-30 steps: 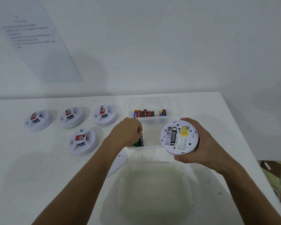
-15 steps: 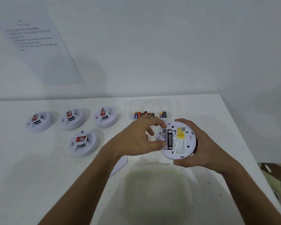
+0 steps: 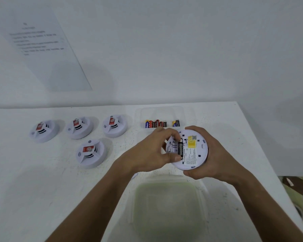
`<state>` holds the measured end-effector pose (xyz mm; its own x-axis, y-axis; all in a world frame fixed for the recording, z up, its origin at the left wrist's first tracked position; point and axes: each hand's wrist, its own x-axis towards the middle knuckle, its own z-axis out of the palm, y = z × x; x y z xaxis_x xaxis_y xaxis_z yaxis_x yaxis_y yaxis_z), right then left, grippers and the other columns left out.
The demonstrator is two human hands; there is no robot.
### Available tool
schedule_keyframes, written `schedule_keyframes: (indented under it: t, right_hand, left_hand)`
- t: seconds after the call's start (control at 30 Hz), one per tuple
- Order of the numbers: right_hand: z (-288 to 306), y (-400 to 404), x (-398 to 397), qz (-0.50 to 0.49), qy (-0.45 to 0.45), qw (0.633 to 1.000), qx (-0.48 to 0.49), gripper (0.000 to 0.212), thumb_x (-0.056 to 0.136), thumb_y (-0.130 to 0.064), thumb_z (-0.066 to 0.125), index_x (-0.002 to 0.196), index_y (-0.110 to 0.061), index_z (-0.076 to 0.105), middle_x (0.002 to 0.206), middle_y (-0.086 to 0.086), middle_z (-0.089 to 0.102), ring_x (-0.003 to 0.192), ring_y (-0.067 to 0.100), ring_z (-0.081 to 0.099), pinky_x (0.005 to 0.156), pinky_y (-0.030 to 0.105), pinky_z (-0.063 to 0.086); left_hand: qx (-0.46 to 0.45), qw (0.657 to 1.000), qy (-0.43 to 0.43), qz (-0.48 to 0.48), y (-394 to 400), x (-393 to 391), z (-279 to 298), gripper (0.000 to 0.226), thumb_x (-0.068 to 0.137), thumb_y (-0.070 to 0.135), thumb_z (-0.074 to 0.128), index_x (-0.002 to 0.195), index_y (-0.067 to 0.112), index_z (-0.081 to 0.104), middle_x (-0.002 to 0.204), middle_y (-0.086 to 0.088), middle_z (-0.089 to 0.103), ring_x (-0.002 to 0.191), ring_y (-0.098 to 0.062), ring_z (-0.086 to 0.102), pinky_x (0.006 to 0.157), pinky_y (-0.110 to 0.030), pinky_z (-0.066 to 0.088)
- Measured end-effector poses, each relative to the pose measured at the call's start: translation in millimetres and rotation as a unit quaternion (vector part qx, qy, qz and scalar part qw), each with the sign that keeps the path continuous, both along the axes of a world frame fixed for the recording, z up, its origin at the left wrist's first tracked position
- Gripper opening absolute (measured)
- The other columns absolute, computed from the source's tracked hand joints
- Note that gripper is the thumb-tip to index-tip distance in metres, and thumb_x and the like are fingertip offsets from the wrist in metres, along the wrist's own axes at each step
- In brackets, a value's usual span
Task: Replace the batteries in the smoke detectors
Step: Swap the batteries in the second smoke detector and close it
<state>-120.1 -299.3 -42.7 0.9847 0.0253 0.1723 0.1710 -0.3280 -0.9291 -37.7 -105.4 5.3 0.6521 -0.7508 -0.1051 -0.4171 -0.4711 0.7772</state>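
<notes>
while the right hand (image 3: 215,154) grips the upturned smoke detector (image 3: 191,151), the left hand (image 3: 152,152) pinches a battery (image 3: 180,149) into its bay, apparently needing a firm seating press next.

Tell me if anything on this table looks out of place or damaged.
Nothing stands out. Four smoke detectors sit face up, batteries lie in the clear tray, and the right hand holds the opened detector while the left hand works at its battery slot. Only the tabletop looks speckled.
</notes>
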Motion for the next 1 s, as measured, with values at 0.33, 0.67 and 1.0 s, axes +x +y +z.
schedule_keyframes:
  t: [0.33, 0.67, 1.0]
  right_hand:
    - [-4, 2, 2, -0.014, -0.004, 1.0, -0.013, 0.097, 0.046, -0.024, 0.087, 0.134, -0.022, 0.045, 0.118, -0.015, 0.062, 0.109, 0.011, 0.062, 0.085, 0.014, 0.051]
    - [-3, -7, 7, -0.036, -0.012, 0.999, -0.033, 0.089, 0.053, -0.007, 0.087, 0.132, -0.016, 0.048, 0.113, -0.015, 0.064, 0.103, 0.009, 0.064, 0.082, 0.013, 0.051]
    - [-1, -27, -16, -0.071, 0.021, 0.997, -0.02, 0.09, 0.047, -0.023, 0.088, 0.128, -0.024, 0.049, 0.112, -0.022, 0.061, 0.106, 0.001, 0.061, 0.08, 0.008, 0.048]
  left_hand:
    - [-0.007, 1.0, -0.007, -0.011, -4, 3, -8, 0.039, 0.084, 0.018, 0.072, 0.1, 0.031, 0.039, 0.113, 0.003, 0.046, 0.095, -0.015, 0.052, 0.077, -0.027, 0.048]
    - [-0.147, 0.978, -0.075, 0.131, -17, -2, -18, 0.017, 0.086, 0.024, 0.069, 0.086, 0.021, 0.052, 0.083, 0.011, 0.058, 0.077, -0.003, 0.054, 0.065, -0.008, 0.038]
    - [0.035, 0.978, -0.011, 0.206, -7, 41, -35, 0.018, 0.082, 0.028, 0.074, 0.099, 0.022, 0.069, 0.099, 0.004, 0.073, 0.08, -0.006, 0.065, 0.067, -0.015, 0.048]
